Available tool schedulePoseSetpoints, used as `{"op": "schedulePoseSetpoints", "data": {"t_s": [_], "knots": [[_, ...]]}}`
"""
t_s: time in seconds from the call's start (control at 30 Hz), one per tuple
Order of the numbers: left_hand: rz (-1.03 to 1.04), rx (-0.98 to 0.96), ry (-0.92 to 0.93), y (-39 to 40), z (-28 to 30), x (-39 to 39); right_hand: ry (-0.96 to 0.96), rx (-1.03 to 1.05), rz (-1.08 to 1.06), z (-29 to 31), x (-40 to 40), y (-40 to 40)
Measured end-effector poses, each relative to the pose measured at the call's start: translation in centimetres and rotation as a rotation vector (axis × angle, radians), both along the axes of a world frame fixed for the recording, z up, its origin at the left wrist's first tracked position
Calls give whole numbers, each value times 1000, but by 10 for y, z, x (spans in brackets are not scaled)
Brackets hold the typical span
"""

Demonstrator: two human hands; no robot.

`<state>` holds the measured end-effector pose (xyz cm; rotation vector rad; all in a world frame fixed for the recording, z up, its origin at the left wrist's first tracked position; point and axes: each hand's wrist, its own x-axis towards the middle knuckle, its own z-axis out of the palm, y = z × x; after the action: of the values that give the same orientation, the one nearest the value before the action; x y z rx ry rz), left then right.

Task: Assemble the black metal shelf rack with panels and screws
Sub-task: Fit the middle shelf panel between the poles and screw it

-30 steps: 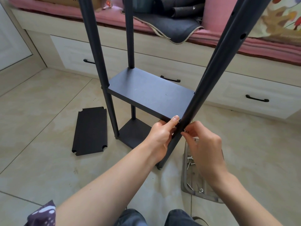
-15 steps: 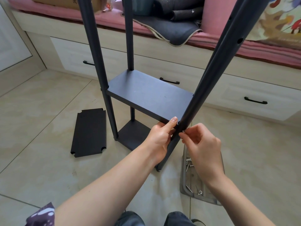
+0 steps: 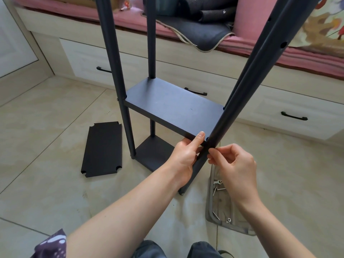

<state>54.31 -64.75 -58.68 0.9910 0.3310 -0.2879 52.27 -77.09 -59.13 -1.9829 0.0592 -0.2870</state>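
Observation:
The black shelf rack stands on the tiled floor with its upright poles (image 3: 247, 86) rising out of the top of the view. A middle panel (image 3: 173, 107) sits between the poles, and a bottom panel (image 3: 154, 153) lies near the floor. My left hand (image 3: 186, 155) grips the near right corner of the middle panel, thumb on top. My right hand (image 3: 232, 164) pinches something small, hidden by the fingertips, against the near right pole just below that corner.
A loose black panel (image 3: 102, 148) with notched corners lies flat on the floor at left. A clear grey tray (image 3: 221, 213) with several screws sits on the floor under my right wrist. A bed base with drawers (image 3: 260, 101) runs behind the rack.
My right hand's fingertips have closed in on the near right pole just under the panel corner. My left hand keeps its hold on the corner.

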Motion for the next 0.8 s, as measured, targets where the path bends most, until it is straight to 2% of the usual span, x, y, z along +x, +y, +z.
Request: {"op": "schedulePoseSetpoints", "data": {"t_s": [0.33,0.57,0.8], "knots": [[-4,28,0,0,-6,0,-36,-60,25,2,-6,-1],[-12,-24,-44,0,-17,2,12,6,59,6,-8,-5],[-12,-11,-108,-2,-32,8,-52,-121,61,9,-3,-6]]}}
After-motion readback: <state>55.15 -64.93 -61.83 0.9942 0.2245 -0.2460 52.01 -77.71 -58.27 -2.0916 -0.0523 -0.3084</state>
